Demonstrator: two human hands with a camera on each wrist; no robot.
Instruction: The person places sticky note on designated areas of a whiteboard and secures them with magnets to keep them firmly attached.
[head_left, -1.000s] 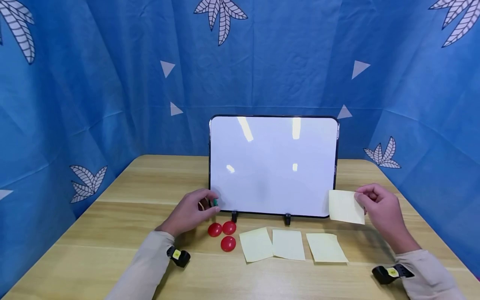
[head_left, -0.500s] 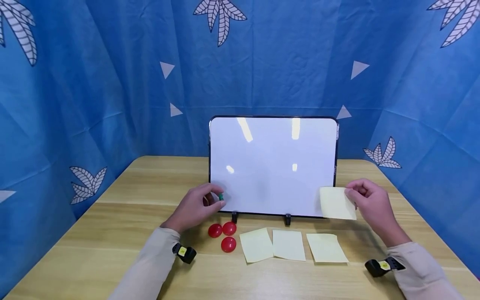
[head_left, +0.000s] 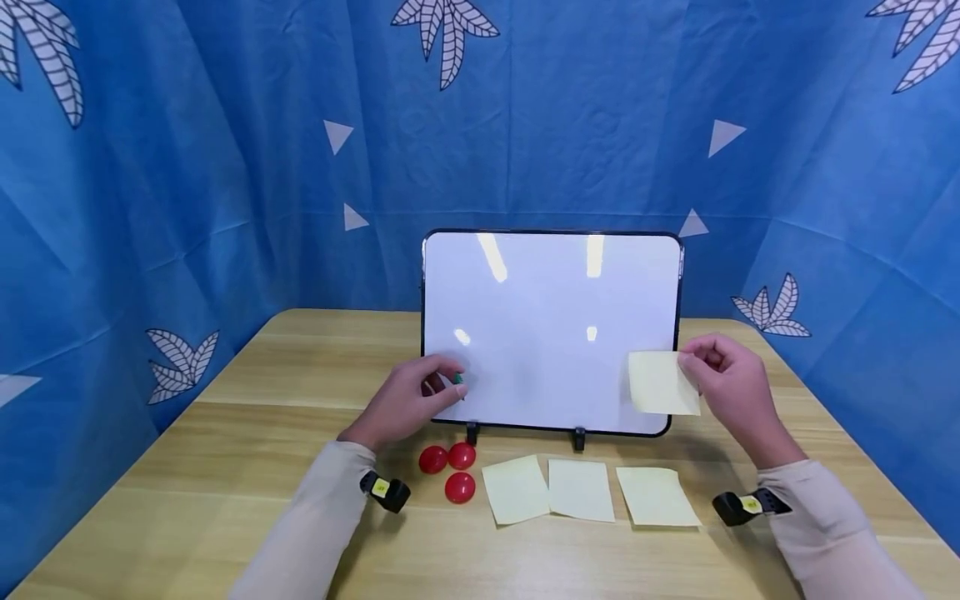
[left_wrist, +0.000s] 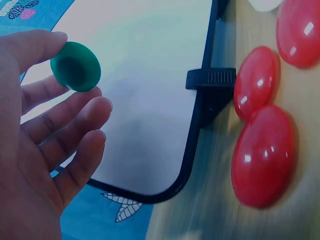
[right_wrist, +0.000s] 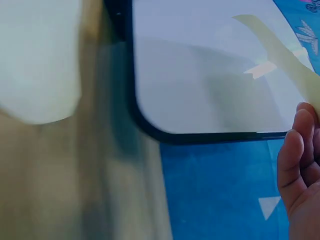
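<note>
My left hand (head_left: 411, 400) pinches a round green magnet (left_wrist: 76, 66) between thumb and fingers, in front of the lower left part of the whiteboard (head_left: 551, 317). In the left wrist view the remaining fingers spread loosely below the magnet. By its right edge, my right hand (head_left: 731, 396) pinches a pale yellow sticky note (head_left: 662, 383), which overlaps the board's lower right corner in the head view. The right wrist view shows this note edge-on, in front of the white surface, with the fingers (right_wrist: 295, 155) at its near end.
Three round red magnets (head_left: 460, 488) lie on the wooden table (head_left: 225, 500) in front of the board. To their right lie three pale sticky notes (head_left: 581, 490). Black feet (head_left: 579, 439) hold the board upright. A blue curtain (head_left: 525, 108) surrounds the table.
The left hand has moved right and slightly up with the green magnet. My right hand has brought its sticky note left and up, over the board's lower right corner.
</note>
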